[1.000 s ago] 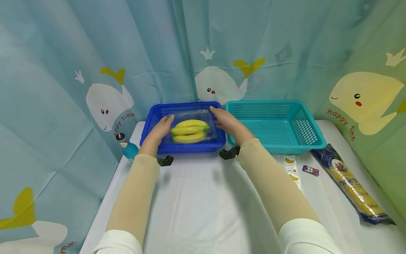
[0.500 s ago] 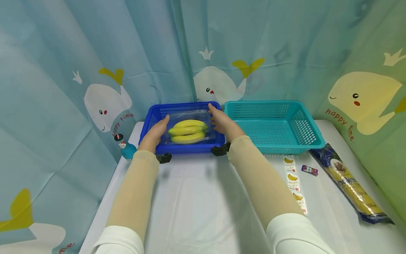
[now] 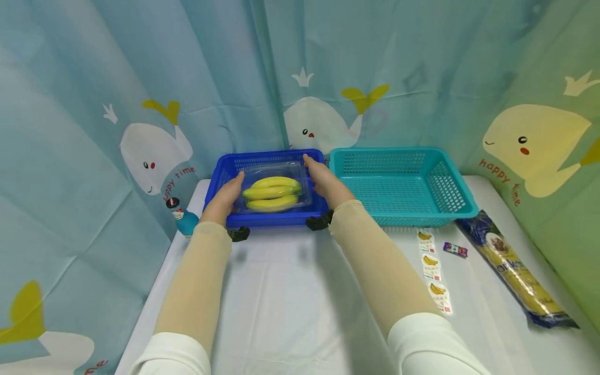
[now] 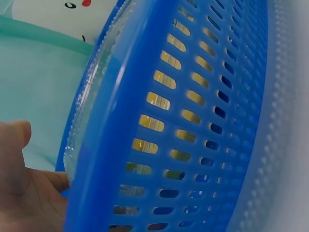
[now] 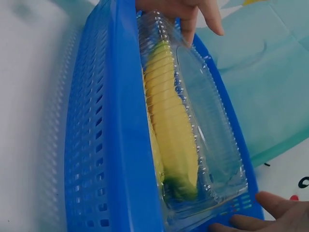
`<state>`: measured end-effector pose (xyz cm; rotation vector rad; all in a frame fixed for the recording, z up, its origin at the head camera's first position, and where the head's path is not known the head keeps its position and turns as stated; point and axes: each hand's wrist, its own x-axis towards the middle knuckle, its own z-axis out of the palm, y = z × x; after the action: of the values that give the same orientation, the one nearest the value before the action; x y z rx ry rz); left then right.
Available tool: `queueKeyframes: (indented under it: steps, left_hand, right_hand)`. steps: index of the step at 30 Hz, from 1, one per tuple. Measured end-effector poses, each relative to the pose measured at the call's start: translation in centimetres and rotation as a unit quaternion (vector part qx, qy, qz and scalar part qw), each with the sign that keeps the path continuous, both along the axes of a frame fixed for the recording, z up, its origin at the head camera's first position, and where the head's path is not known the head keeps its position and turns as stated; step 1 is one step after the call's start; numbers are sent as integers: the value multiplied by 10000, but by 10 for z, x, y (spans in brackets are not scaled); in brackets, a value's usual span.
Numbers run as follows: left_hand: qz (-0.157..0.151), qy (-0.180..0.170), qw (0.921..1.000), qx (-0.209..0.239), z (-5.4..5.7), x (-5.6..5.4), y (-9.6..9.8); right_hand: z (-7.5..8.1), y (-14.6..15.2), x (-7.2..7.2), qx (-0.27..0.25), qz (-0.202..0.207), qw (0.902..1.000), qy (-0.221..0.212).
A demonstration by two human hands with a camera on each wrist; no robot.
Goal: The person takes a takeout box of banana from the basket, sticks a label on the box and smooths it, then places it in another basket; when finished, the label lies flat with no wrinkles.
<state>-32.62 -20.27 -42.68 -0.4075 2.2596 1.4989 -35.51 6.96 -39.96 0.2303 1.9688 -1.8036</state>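
Note:
A clear plastic box (image 3: 300, 169) with yellow bananas (image 3: 273, 192) inside rests tilted in the dark blue basket (image 3: 281, 219). My left hand (image 3: 225, 198) is at the box's left side, its fingers extended over the basket's left part; in the right wrist view this left hand (image 5: 181, 12) appears at the box's far end. My right hand (image 3: 324, 182) reaches along the box's right side, fingers fairly straight, near the basket's back right corner. Seen from the left wrist, the left hand (image 4: 34, 183) has its thumb raised and fingertips behind the blue rim, partly hidden.
A turquoise basket (image 3: 384, 213) stands right of the blue one. A blue bottle (image 3: 186, 223) stands to the left. On the right lie a strip of banana stickers (image 3: 431, 268), a small purple packet (image 3: 455, 250) and a long pasta bag (image 3: 515, 268). A curtain (image 3: 234, 78) hangs behind.
The box of bananas and both hands have shifted slightly left within the blue basket. The left hand has drawn outward from over the box's edge. The right forearm has moved left, uncovering more stickers.

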Motion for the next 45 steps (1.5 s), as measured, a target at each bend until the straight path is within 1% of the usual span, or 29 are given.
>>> queueKeyframes:
  steps: [5,13,15,19,25,30,33,37,41,45]
  left_hand:
    - [39,-97,9999,82,0,-1,-1]
    - [-175,-199,9996,-29,0,-4,-3]
    - [-178,-228,9996,-40,1,-5,-3]
    - [-113,-282,9995,-19,1,-8,-2]
    - [-91,-297,9995,-77,1,-10,0]
    - [-99,-289,9995,-71,2,-9,1]
    - [-176,-227,9995,-109,8,-8,1]
    - [-312,-116,9991,-277,18,-6,3]
    - [-416,-59,9977,-531,27,-6,4]
    - [-426,49,9977,-526,38,-2,6]
  right_hand:
    - [-3,-2,-1,-54,180,9995,-255]
    - [-6,-3,-3,-86,330,9988,-356]
    - [-6,-4,-4,-96,363,9986,-381]
    - [-6,-5,-5,-52,356,9983,-455]
    - [-9,-7,-8,34,180,9976,-663]
    - [-11,-9,-7,149,162,9978,-630]
    - [-10,-9,-5,171,204,9979,-586]
    - [-6,-7,-2,42,250,9985,-496]
    - [2,-2,3,-135,337,9987,-352]
    - [13,5,9,-198,510,9984,-115]
